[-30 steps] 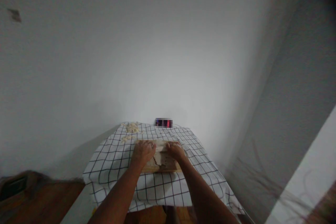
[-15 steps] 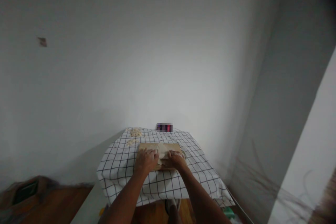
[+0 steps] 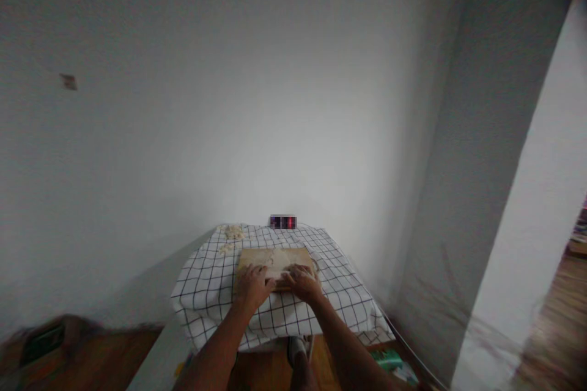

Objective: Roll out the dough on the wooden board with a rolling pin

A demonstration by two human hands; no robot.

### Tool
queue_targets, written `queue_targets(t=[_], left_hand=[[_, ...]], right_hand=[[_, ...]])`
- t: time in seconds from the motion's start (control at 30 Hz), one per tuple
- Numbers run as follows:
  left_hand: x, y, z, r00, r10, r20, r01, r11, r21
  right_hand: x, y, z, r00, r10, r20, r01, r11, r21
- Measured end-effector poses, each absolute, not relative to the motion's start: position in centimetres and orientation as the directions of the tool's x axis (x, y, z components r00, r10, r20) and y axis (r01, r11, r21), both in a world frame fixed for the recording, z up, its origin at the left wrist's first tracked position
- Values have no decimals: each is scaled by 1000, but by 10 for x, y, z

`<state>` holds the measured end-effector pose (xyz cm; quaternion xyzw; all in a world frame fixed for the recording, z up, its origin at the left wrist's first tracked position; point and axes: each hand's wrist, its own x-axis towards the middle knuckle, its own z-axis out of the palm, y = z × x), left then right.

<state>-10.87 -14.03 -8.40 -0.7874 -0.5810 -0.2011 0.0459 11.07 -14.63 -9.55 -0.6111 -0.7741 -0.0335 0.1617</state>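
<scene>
A wooden board point(image 3: 300, 252) lies on the checked cloth, its surface whitened with what looks like flour. Across its nearer half runs a pale strip that looks like dough point(image 3: 276, 274). My left hand point(image 3: 254, 283) rests on the board's left part, fingers stretched forward and thumb pointing inward. On the right part my right hand point(image 3: 301, 281) lies palm down over the strip's end, its fingers apart and pointing forward and inward. Both palms hide part of the strip and of the board's near edge; whether anything else lies under them cannot be seen.
A white cloth with dark checks point(image 3: 202, 275) covers the table. Pale dough-like pieces point(image 3: 233, 232) lie at its back left. A small blurred-out object point(image 3: 283, 222) stands at the back by the wall point(image 3: 293, 104). Something green point(image 3: 387, 358) is on the floor at right.
My hands have loosened from curled fingers to flatter, stretched ones and moved closer together on the board. More of the board's far half shows. The view has shifted slightly.
</scene>
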Motion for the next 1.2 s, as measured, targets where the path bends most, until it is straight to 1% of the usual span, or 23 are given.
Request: queue_targets(t=[0.07,0.13,0.2,0.23,0.3,0.37,0.43,0.5,0.57,0.63,0.7,0.77,0.87,1.0,1.07,1.17,1.2], left_hand=[[-112,-142,-86,267,907,325,928,-333,168],[-117,-141,-88,292,903,314,917,-358,177],[-124,-136,-93,273,896,350,915,-354,192],[-128,-133,-96,247,893,376,920,-338,199],[-133,-126,-105,194,885,423,931,-302,207],[-133,-119,-115,192,871,451,934,-304,189],[-124,-115,-124,262,843,470,917,-369,150],[-105,-113,-128,381,789,481,872,-480,98],[-76,-113,-126,492,732,472,812,-581,54],[-43,-113,-119,565,700,437,768,-640,33],[-15,-111,-111,606,677,418,739,-674,20],[3,-105,-106,639,644,422,713,-701,-10],[9,-92,-106,664,627,407,709,-701,-78],[-5,-84,-120,690,613,386,697,-706,-125],[-13,-85,-130,683,601,415,695,-710,-114],[-29,-94,-139,610,620,494,736,-674,-64],[-36,-100,-139,605,603,520,726,-686,-49]], right_hand=[[114,-150,-104,-125,925,359,939,227,-257],[120,-152,-110,-93,918,384,908,236,-345],[128,-151,-112,-92,919,384,891,249,-381],[133,-149,-112,-63,918,392,890,230,-394],[144,-143,-113,67,907,416,885,138,-444],[154,-136,-115,231,875,426,847,35,-530],[163,-128,-118,360,842,402,790,-47,-611],[167,-122,-121,443,817,369,752,-114,-650],[168,-119,-123,480,801,358,747,-160,-645],[165,-119,-124,483,788,382,775,-182,-605],[161,-119,-124,472,786,398,805,-201,-558],[159,-114,-125,470,785,404,815,-211,-539],[158,-104,-129,527,737,422,790,-242,-564],[158,-99,-132,518,724,456,801,-222,-556],[158,-99,-132,514,723,461,806,-223,-548],[157,-101,-129,501,731,464,813,-212,-543],[156,-102,-127,497,735,460,812,-208,-545]])
